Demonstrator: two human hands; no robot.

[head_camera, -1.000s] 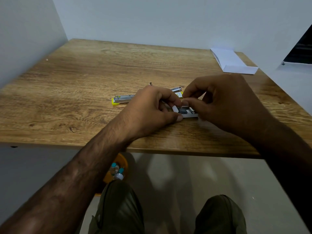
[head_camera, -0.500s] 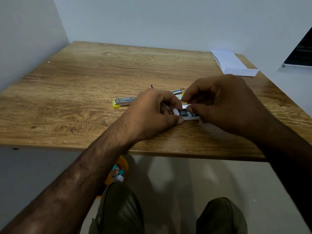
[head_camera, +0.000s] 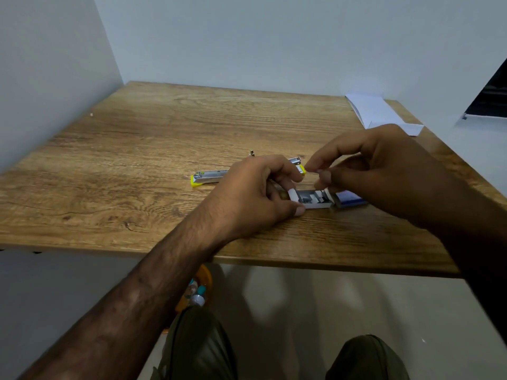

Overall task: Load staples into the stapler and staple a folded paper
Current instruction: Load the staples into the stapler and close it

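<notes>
A small white staple box tray (head_camera: 315,204) lies open on the wooden table (head_camera: 164,149), with grey staple strips inside. My left hand (head_camera: 255,193) pinches the tray's left end and holds it down. My right hand (head_camera: 384,171) hovers just above the tray, thumb and forefinger pinched on something too small to make out. The box's blue sleeve (head_camera: 349,201) lies right of the tray, partly under my right hand. The yellow and silver stapler (head_camera: 208,178) lies flat and opened behind my left hand. A folded white paper (head_camera: 378,112) rests at the far right corner.
White walls close the table on the left, back and right. A tiny metal piece (head_camera: 251,153) lies behind the stapler. Under the table's front edge are my knees and an orange object with small bottles (head_camera: 196,292) on the floor.
The tray now lies pulled out of the blue sleeve and my right hand has lifted off it, fingers pinched above the staples. My left hand stays on the tray's left end.
</notes>
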